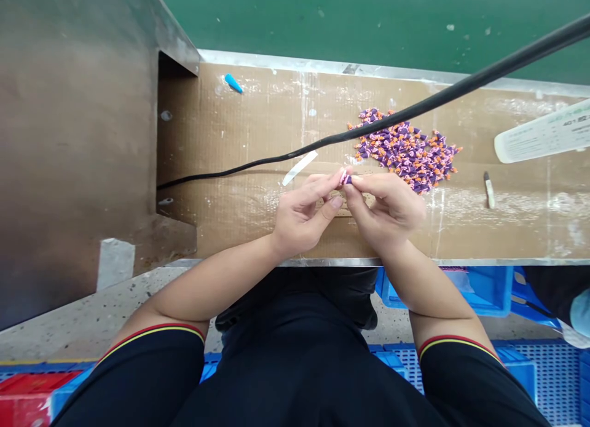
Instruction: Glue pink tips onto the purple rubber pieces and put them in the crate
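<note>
My left hand (304, 212) and my right hand (385, 209) meet over the cardboard-covered bench (239, 199), fingertips pinched together on one small purple and pink piece (345, 179). Just behind and to the right of my hands lies a pile of several purple, pink and orange small pieces (408, 149). A white strip (299, 168) lies flat on the bench just beyond my left fingertips.
A black cable (461, 89) crosses above the bench from upper right to left. A blue cap (233, 83) lies far left, a white labelled tool (541, 137) and a small brush-like stick (488, 189) at right. Metal housing (74, 138) stands left; blue crates (479, 289) sit below.
</note>
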Available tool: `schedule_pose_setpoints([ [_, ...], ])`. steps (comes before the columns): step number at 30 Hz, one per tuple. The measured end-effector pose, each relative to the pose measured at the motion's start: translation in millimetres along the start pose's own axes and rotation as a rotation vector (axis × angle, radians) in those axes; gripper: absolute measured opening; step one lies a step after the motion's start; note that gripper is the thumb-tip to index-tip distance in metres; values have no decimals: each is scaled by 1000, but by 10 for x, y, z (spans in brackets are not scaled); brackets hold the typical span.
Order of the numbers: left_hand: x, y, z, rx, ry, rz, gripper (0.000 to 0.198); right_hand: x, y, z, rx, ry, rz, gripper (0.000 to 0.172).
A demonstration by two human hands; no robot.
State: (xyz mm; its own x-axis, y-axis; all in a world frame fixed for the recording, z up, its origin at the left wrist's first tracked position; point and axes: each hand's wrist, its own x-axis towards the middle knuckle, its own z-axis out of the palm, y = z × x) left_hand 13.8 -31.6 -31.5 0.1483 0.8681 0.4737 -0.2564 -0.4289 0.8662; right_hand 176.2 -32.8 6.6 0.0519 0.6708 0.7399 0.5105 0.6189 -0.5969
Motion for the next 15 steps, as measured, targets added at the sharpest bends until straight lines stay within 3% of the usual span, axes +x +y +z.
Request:
schedule_pose_setpoints([
  [6,-15,7,9,-58,6,-42,48,-8,-14,-3,53,0,-2,22],
  [11,-13,35,22,-84,2,-94,49,13,36,-16,46,-20,-6,18],
  [15,38,94,23,-73,90,-138,39,50,80,-49,44,-81,-19,15],
])
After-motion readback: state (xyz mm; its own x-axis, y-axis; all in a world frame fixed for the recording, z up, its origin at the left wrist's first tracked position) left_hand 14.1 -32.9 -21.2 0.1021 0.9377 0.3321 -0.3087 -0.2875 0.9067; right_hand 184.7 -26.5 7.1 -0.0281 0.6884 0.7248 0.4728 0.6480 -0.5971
